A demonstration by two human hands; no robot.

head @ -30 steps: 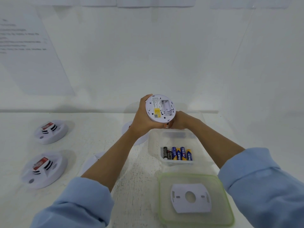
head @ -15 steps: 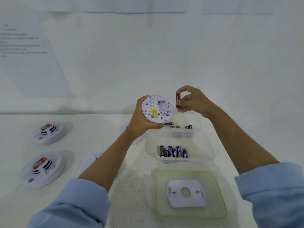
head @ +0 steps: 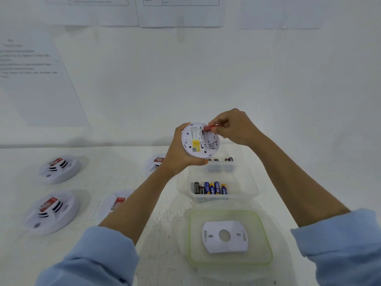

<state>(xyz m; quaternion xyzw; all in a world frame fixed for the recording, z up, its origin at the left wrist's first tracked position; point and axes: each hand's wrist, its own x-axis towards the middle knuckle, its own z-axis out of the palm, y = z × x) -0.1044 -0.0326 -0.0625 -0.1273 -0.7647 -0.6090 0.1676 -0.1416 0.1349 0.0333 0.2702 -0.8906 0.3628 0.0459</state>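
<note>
Two hands work on one smoke detector [head: 199, 142], held underside-up above the table [head: 115, 162], over the far end of the clear tub [head: 248, 182]. The left hand [head: 178, 154] grips the disc's rim from 9 o'clock, fingers curled beneath. The right hand [head: 233, 126] pinches a red battery [head: 210, 128], its tip at the open bay near the disc's 1 o'clock. The step, as I judge it, is seating the cell. Next it needs aligning with the contacts and pressing flat.
</note>
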